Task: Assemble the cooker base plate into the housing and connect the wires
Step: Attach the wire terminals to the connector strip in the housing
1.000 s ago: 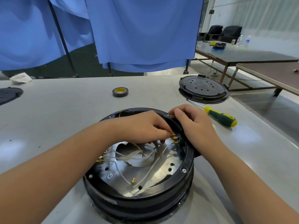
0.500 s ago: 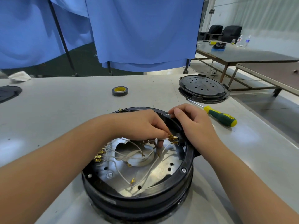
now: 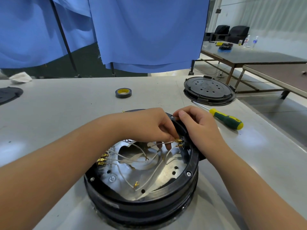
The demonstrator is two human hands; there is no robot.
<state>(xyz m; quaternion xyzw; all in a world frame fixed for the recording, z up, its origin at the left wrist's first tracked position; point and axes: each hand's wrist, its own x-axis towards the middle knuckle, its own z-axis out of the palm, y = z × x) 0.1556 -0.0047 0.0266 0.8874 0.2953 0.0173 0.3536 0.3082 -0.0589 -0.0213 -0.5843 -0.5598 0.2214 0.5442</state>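
The round black cooker housing [image 3: 166,199] stands upside down on the table in front of me. Inside lies the shiny metal base plate [image 3: 167,177] with several white wires [image 3: 149,181] ending in brass terminals. My left hand [image 3: 149,125] reaches over the far rim and pinches a brass wire terminal [image 3: 177,140] at the right inner wall. My right hand [image 3: 199,127] grips the housing's right rim from outside, thumb on top. More brass terminals [image 3: 101,161] sit at the left inner wall.
A green and yellow screwdriver [image 3: 226,119] lies right of the housing. Behind it rests a black round bottom cover [image 3: 209,91]. A roll of black tape [image 3: 123,93] lies farther back in the middle. The table's right edge runs close by. Blue curtains hang behind.
My left hand's fingers have shifted slightly right, closer to the terminals at the right wall. My right hand and the housing have stayed where they were.
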